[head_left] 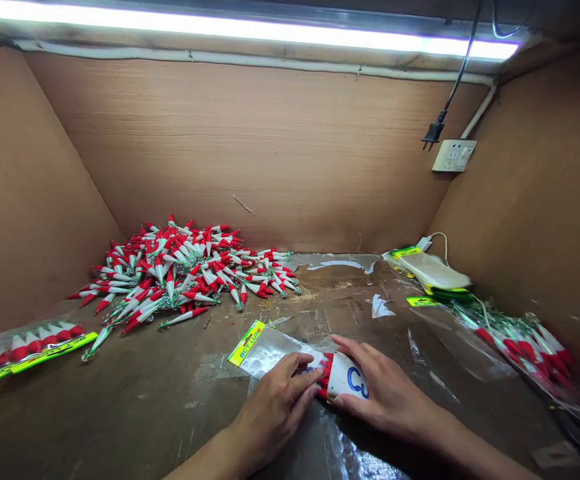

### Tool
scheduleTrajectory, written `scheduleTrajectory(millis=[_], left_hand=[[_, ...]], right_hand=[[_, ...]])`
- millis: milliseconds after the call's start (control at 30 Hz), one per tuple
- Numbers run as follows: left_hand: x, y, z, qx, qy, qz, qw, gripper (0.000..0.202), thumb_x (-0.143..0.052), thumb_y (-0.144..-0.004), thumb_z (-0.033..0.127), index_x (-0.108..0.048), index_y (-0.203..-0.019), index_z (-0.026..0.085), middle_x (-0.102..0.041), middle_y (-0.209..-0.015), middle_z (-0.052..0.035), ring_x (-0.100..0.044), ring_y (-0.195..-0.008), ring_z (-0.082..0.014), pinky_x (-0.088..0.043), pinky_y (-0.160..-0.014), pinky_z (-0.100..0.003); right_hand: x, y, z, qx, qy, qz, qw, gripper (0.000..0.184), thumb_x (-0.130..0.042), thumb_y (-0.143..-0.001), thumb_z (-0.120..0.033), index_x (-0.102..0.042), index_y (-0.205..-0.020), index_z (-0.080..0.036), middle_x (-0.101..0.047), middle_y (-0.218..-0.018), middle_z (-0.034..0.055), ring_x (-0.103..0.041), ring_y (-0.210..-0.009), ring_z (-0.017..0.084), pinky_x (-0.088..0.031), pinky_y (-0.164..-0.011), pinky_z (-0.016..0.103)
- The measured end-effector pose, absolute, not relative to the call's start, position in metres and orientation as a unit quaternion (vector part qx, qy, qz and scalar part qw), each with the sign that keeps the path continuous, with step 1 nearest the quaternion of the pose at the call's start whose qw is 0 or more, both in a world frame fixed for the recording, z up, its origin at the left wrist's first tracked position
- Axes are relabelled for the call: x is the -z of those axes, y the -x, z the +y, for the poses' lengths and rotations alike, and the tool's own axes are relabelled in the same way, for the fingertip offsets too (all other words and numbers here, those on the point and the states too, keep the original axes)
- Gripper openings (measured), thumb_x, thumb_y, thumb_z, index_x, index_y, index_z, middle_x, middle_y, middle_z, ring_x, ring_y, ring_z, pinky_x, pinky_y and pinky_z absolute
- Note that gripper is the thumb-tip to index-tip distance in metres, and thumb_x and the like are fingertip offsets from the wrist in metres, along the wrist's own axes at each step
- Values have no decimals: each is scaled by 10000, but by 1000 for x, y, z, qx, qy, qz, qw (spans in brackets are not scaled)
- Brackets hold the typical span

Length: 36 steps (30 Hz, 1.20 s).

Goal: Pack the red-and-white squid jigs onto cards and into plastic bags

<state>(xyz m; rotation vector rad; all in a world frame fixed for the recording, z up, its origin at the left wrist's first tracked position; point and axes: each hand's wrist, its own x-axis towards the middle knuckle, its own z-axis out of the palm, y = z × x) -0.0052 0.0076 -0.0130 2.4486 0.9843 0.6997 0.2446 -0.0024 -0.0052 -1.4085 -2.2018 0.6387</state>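
Observation:
A clear plastic bag (270, 350) with a yellow BCT LURE header lies on the tabletop in front of me. My left hand (287, 393) is closed over the bag's near end, its fingertips against the red ends of several fishing lures (326, 375). From the other side, my right hand (390, 387) grips a white piece with a blue mark (347, 379), thumb below and fingers above. The red lure ends show between the white piece and my left fingertips. My fingers hide part of the bag's mouth.
A large pile of red and white lures (180, 267) stands back left. Filled bags (45, 343) lie at the left edge. On the right are a stack of header bags (435, 269) and more lures (530, 347). A plug (435, 130) hangs above.

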Motion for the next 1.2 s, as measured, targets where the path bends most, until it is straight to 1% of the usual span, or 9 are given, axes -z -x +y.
scheduleTrajectory(millis=[167, 233, 300, 433, 633, 833, 967, 1067, 1200], left_hand=[[11, 7, 7, -250, -870, 355, 232, 546, -629, -913, 209, -462, -1417, 338, -483, -1434, -60, -502, -1291, -233, -429, -1084, -374], [9, 7, 8, -267, -861, 357, 245, 556, -708, -833, 172, -523, -1340, 303, -520, -1367, -64, -536, -1234, -232, -450, -1047, -353], [9, 5, 8, -279, -855, 357, 253, 415, -715, -794, 130, -603, -1170, 263, -576, -1234, -54, -585, -1116, -216, -483, -965, -322], [11, 2, 11, -310, -830, 398, 239, 111, -596, -844, 96, -590, -846, 207, -599, -936, -25, -594, -845, -174, -481, -754, -281], [17, 3, 20, -398, -725, 462, 321, 223, -544, -942, 244, -542, -725, 195, -561, -834, -28, -583, -752, -169, -478, -622, -247], [10, -7, 8, -362, -800, 375, 296, 106, -620, -920, 212, -656, -820, 204, -619, -947, -39, -610, -874, -177, -495, -778, -288], [6, -2, 7, -327, -837, 335, 283, 76, -640, -918, 217, -696, -961, 244, -636, -1111, -50, -614, -1040, -195, -497, -912, -318], [9, 14, 15, -270, -861, 357, 243, 363, -682, -897, 330, -613, -1253, 300, -553, -1361, -78, -518, -1271, -261, -441, -1062, -423], [19, 35, 26, -192, -884, 388, 175, 723, -695, -864, 471, -375, -1493, 316, -363, -1566, -120, -289, -1457, -351, -294, -1149, -596]], right_hand=[[1, -239, -4, -213, 464, -834, 210, 751, -664, -863, -421, -322, -1523, -317, -498, -1468, 60, -472, -1295, 280, -371, -1109, 444], [-1, -237, -4, -206, 456, -840, 211, 753, -653, -873, -406, -297, -1532, -326, -465, -1498, 54, -444, -1328, 276, -347, -1133, 453], [0, -236, -3, -202, 454, -841, 215, 783, -650, -875, -390, -254, -1547, -323, -430, -1520, 61, -419, -1357, 266, -338, -1146, 446], [5, -236, -3, -200, 459, -835, 228, 855, -652, -870, -383, -167, -1569, -295, -386, -1538, 91, -381, -1395, 256, -325, -1164, 441], [8, -234, -5, -201, 471, -828, 229, 859, -652, -865, -395, -174, -1569, -280, -377, -1537, 114, -383, -1399, 277, -335, -1159, 460], [9, -227, -5, -187, 455, -844, 214, 803, -643, -878, -365, -217, -1559, -337, -279, -1593, 96, -304, -1451, 289, -315, -1168, 483], [7, -228, -4, -200, 442, -850, 208, 617, -648, -882, -362, -426, -1458, -338, -278, -1589, 87, -327, -1441, 291, -341, -1152, 465], [6, -231, -4, -208, 441, -846, 216, 529, -679, -857, -388, -535, -1355, -284, -314, -1566, 102, -370, -1414, 290, -358, -1142, 444], [6, -234, -4, -199, 441, -854, 191, 739, -695, -838, -388, -367, -1497, -323, -173, -1630, 93, -295, -1455, 307, -334, -1151, 478]])
